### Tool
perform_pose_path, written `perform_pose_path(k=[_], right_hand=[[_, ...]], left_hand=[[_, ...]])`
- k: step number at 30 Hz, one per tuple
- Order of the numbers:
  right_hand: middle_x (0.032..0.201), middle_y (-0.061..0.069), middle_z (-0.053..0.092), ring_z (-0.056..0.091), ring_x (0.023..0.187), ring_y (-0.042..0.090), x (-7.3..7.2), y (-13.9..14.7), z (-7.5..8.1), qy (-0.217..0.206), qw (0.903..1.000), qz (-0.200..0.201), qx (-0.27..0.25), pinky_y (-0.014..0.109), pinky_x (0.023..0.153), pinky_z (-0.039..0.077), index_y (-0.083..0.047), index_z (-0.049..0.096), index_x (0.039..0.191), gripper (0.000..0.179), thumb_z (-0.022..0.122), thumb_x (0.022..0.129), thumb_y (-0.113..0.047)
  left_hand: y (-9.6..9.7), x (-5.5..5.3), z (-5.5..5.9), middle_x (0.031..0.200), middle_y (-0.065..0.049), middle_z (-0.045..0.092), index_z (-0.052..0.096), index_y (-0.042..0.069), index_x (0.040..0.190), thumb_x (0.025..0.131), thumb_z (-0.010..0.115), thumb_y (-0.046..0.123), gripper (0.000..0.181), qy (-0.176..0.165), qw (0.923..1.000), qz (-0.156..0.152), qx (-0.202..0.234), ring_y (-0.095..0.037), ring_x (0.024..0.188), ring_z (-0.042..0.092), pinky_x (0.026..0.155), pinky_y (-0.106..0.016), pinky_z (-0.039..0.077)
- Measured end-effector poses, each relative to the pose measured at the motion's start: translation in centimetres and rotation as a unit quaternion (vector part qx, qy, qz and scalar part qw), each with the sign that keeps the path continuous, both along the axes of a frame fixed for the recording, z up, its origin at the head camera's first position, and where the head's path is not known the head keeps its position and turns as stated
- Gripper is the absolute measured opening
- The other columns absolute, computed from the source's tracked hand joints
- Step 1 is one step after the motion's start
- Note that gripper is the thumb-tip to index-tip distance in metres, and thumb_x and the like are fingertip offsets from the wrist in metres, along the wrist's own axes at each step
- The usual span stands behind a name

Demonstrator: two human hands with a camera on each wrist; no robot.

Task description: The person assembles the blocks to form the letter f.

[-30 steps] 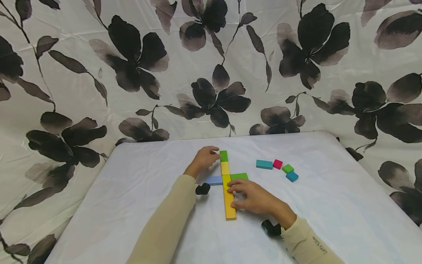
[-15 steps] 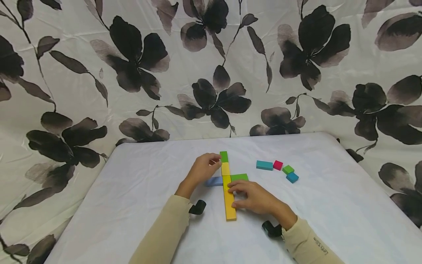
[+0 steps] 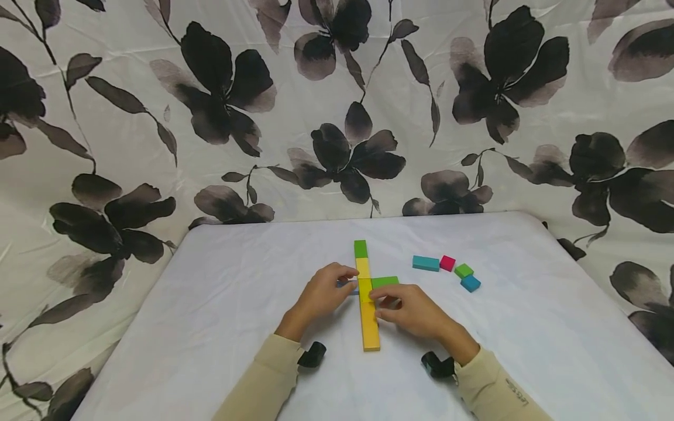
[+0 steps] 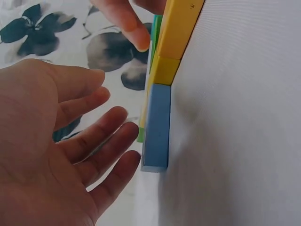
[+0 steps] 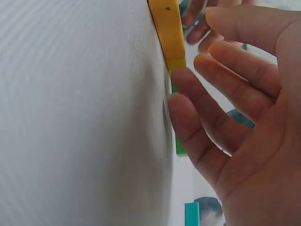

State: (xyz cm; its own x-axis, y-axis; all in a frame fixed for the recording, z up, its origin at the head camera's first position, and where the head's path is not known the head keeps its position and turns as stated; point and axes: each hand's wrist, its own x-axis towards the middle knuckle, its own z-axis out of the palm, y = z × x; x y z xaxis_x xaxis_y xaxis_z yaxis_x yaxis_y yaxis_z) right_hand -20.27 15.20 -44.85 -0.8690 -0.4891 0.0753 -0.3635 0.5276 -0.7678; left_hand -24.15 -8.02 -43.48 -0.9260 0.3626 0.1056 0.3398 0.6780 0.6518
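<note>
On the table, yellow blocks (image 3: 370, 327) and a small green block (image 3: 360, 248) at the far end form a straight column. A blue block (image 4: 157, 127) juts out from its left side, and a longer green block (image 3: 385, 281) from its right. My left hand (image 3: 325, 290) hovers over the blue block, partly hiding it in the head view; its fingers are spread and loosely bent, holding nothing. On the other side, my right hand (image 3: 416, 311) is beside the yellow blocks with relaxed fingers. Whether its fingertips touch them I cannot tell.
Farther right on the white-covered table (image 3: 505, 351) lie a teal block (image 3: 425, 263), a red block (image 3: 447, 263), a small green block (image 3: 464, 270) and a blue block (image 3: 471, 283). A floral cloth (image 3: 295, 140) hangs behind the table.
My left hand has come back toward me from the far green block to the blue block. My right hand has barely shifted; the blocks look unmoved.
</note>
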Motion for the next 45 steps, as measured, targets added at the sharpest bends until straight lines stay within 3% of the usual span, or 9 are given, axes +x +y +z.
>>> perform_pose_path(k=[6,15,23,33,45], right_hand=[[0.118,-0.006,0.068,0.063,0.098,0.012,0.0,0.4,0.3,-0.012,0.9992,-0.039,-0.002,0.037,0.089,0.054,-0.018,0.072,0.122,0.029,0.073,0.093,-0.021],[0.112,-0.005,0.070,0.063,0.098,0.013,-0.3,1.3,0.7,-0.008,0.9953,-0.096,-0.002,0.036,0.088,0.054,-0.018,0.073,0.118,0.026,0.074,0.093,-0.024],[0.112,-0.004,0.070,0.064,0.098,0.015,-0.7,2.7,0.6,0.013,0.9934,-0.113,-0.013,0.036,0.086,0.054,-0.014,0.073,0.118,0.028,0.075,0.092,-0.024],[0.111,-0.005,0.071,0.065,0.097,0.016,-1.1,4.0,0.6,0.026,0.9895,-0.141,-0.017,0.037,0.085,0.054,-0.014,0.074,0.115,0.025,0.074,0.092,-0.024],[0.113,0.000,0.071,0.063,0.100,0.022,-1.3,4.7,0.7,0.014,0.9863,-0.163,-0.016,0.032,0.078,0.055,-0.010,0.072,0.119,0.029,0.073,0.094,-0.024]], left_hand=[[-0.4,0.7,0.0,0.113,-0.003,0.066,0.071,0.013,0.124,0.097,0.068,0.020,0.028,0.013,0.9996,-0.018,-0.018,-0.019,0.102,0.060,0.093,-0.040,0.050],[-0.8,2.0,-0.6,0.121,0.002,0.061,0.073,0.019,0.122,0.097,0.068,0.027,0.027,0.013,0.9940,-0.062,-0.089,-0.017,0.113,0.055,0.100,-0.040,0.047],[-1.2,3.3,-1.1,0.125,0.003,0.060,0.075,0.023,0.118,0.097,0.069,0.026,0.023,0.059,0.9855,-0.104,-0.120,-0.018,0.121,0.050,0.104,-0.039,0.045],[-1.4,4.2,-1.2,0.135,0.003,0.056,0.072,0.027,0.125,0.097,0.067,0.036,0.030,0.079,0.9738,-0.133,-0.167,-0.018,0.130,0.045,0.109,-0.040,0.041],[-1.3,5.2,-1.2,0.140,0.004,0.053,0.070,0.028,0.128,0.095,0.069,0.038,0.035,0.067,0.9710,-0.145,-0.177,-0.017,0.130,0.047,0.106,-0.040,0.044]])
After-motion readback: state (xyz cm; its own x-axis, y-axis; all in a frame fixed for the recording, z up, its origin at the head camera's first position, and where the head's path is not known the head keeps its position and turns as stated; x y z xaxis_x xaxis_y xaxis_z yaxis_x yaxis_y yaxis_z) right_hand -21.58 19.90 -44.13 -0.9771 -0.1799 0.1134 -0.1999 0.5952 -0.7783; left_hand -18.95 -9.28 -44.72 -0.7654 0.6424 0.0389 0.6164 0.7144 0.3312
